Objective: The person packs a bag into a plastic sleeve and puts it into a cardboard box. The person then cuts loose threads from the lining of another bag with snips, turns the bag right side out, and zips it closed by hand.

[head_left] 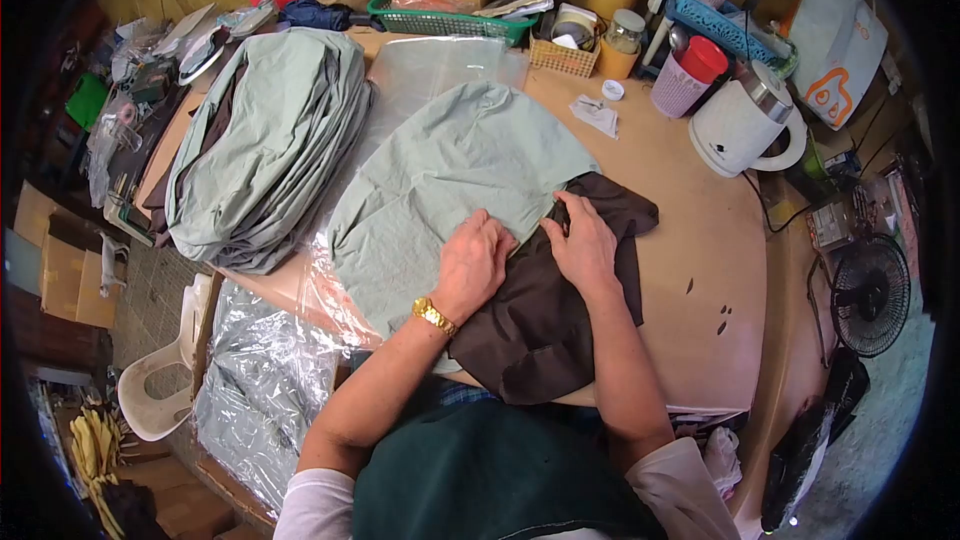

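Observation:
A pale grey-green cloth piece [440,175] lies spread on the table before me, with dark brown fabric [540,345] along its near right side. My left hand [474,265], a gold watch on its wrist, is closed on the edge of the grey-green cloth where the two colours meet. Farther right along that line, my right hand [583,245] pinches the brown fabric's edge between thumb and finger. Something small and dark shows at its fingertips, too small to name. To the left rests a thick folded pile of similar grey-green cloth [270,135].
Clear plastic sheets [440,60] lie under and behind the cloth. A white electric kettle [740,120], a pink cup [680,85] and a green basket [450,25] stand along the back. Plastic-wrapped cloth [265,390] sits low at left, near a chair [160,390]. A fan [870,295] is at right.

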A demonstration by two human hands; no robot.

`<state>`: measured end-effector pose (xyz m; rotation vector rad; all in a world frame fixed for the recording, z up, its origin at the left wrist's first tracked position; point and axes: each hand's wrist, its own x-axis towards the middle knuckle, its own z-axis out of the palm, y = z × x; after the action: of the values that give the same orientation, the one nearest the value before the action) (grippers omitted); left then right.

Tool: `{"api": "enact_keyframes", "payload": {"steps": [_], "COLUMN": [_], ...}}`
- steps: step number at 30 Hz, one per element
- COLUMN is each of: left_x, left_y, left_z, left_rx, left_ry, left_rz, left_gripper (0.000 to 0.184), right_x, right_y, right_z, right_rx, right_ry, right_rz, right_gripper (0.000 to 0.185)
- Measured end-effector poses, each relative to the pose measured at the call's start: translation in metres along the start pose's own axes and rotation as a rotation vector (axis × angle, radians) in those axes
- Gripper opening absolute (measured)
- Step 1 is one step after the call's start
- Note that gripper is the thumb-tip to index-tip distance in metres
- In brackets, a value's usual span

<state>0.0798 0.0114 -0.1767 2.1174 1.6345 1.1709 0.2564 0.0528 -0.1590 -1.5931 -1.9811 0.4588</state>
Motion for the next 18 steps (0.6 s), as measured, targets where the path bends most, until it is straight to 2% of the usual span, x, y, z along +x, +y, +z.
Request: {"api": "enact_keyframes", "payload": {"steps": [5,7,9,11,12,15,18], "left_x": [-0.001,0.000,0.000,-0.001,-0.001,-0.002,-0.002], "left_y": [0.001,0.000,-0.003,-0.003,-0.003,-0.001,0.002], "left_z": [-0.007,-0.006,-0.004,-0.003,-0.004,-0.005,-0.005], "left_rx": [-0.142,-0.242,-0.226,-0.206,-0.202,-0.194,-0.176], "left_ry": [-0.010,0.026,0.049,0.065,0.074,0.076,0.077], "left_rz": [-0.162,-0.236,-0.225,-0.217,-0.197,-0.170,-0.135], "left_gripper": [0.010,0.010,0.010,0.009,0.009,0.008,0.007], "right_x": [-0.004,-0.006,-0.013,-0.019,-0.022,-0.027,-0.026], "right_y": [-0.005,-0.005,-0.023,-0.032,-0.040,-0.045,-0.045], "right_z": [-0.006,-0.012,-0.027,-0.030,-0.031,-0.019,-0.015], "right_rx": [0.051,0.237,0.259,0.168,0.091,0.008,0.016], "right_ry": [0.027,0.003,-0.053,-0.125,-0.161,-0.075,-0.067], "right_rz": [0.061,-0.020,-0.048,-0.187,-0.178,-0.236,-0.196], "right_gripper": [0.039,0.035,0.033,0.032,0.030,0.026,0.026]}}
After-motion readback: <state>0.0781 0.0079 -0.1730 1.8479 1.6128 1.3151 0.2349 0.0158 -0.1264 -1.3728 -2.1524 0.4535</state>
